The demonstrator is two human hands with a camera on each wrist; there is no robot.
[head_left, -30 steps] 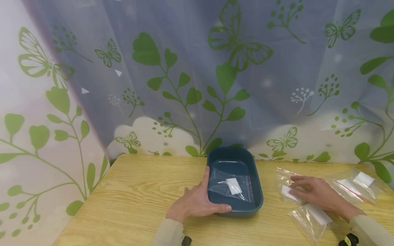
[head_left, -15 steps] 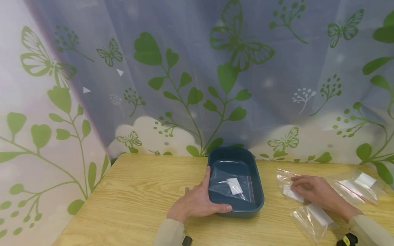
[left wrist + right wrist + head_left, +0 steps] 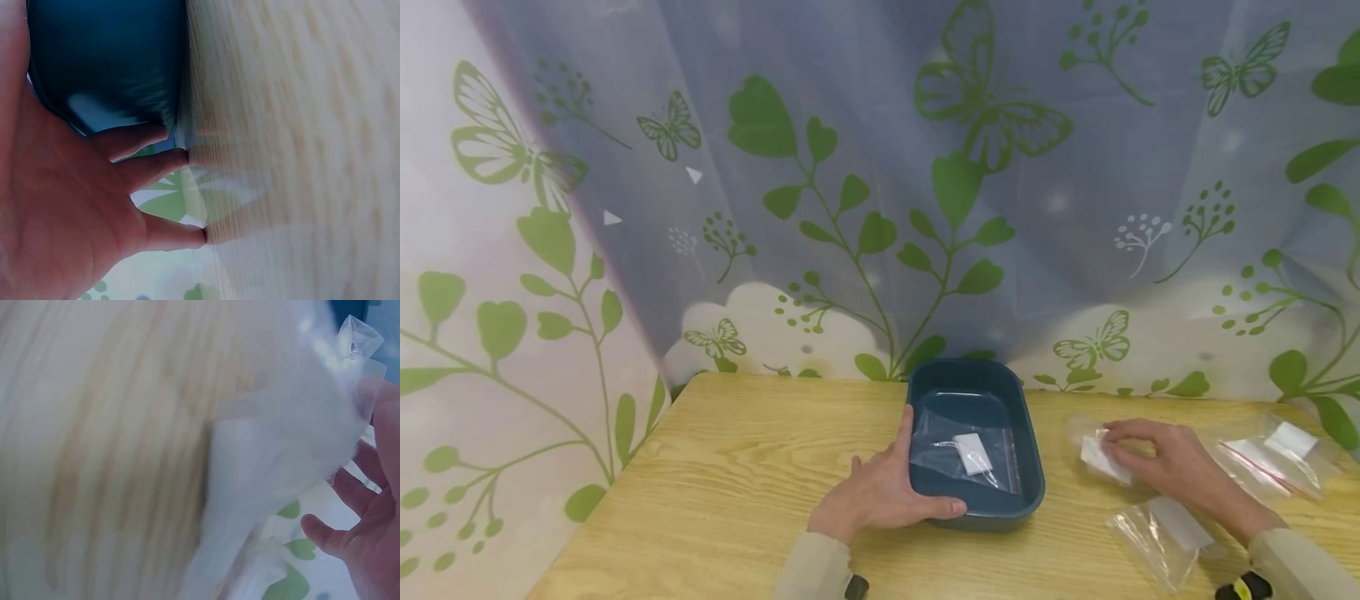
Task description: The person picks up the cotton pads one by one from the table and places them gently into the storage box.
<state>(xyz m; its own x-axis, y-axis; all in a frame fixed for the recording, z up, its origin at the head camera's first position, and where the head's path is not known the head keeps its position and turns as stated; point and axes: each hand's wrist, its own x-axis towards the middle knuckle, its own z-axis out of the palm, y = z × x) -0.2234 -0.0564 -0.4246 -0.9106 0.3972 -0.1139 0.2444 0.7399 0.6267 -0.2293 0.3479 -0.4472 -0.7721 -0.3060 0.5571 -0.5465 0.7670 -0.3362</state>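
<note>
In the head view a dark blue plastic tray [image 3: 1032, 467] stands on the table, with a clear zip-lock bag [image 3: 936, 433] inside that holds a white folded piece. My left hand [image 3: 880, 492] lies spread at the tray's near left corner, thumb over the front rim and fingers along the left side. Its fingertips reach down to the tabletop in the left wrist view. My right hand [image 3: 1172, 467] pinches another zip-lock bag [image 3: 1101, 458] with a white piece in it, right of the tray. That bag [image 3: 300, 419] looks blurred and raised in the right wrist view.
One more zip-lock bag [image 3: 1157, 533] lies just below my right wrist. Farther right, overlapping zip-lock bags [image 3: 1273, 458] with white pieces and a red seal line lie on the wooden table [image 3: 722, 467]. A patterned curtain [image 3: 850, 250] hangs behind the table's back edge.
The bag under my right hand has come up off its flat position and its far edge has shifted, with the fingers now pinching it. My left hand and the tray stay put.
</note>
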